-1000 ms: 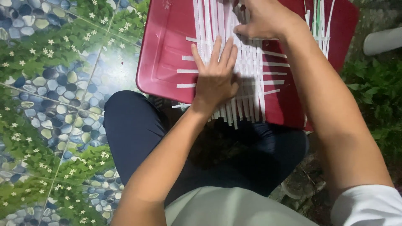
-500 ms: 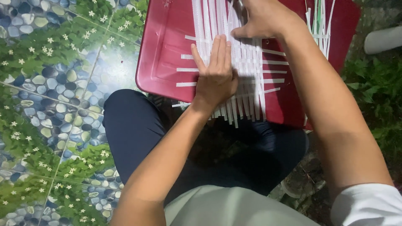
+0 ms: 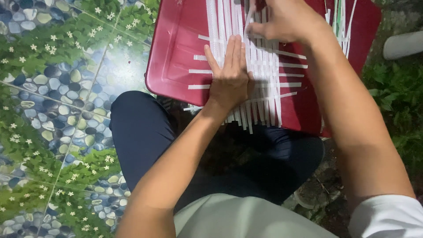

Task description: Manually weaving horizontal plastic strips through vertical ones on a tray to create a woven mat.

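A mat of woven white strips (image 3: 264,66) lies on a dark red plastic tray (image 3: 176,53) resting over my knees. My left hand (image 3: 229,75) lies flat on the weave, fingers together, pressing the strips down. My right hand (image 3: 286,20) is at the top of the weave, fingers pinched on one white strip near the tray's far edge. Loose strip ends stick out past the tray's near rim.
More loose white and green strips (image 3: 341,22) hang at the tray's right side. My legs in dark trousers (image 3: 145,136) sit under the tray. The floor at left is tile printed with pebbles and leaves (image 3: 53,110). Green plants (image 3: 396,97) grow at right.
My left hand's fingers have drawn together on the weave. My right hand has kept working the strip at the top, shifting slightly.
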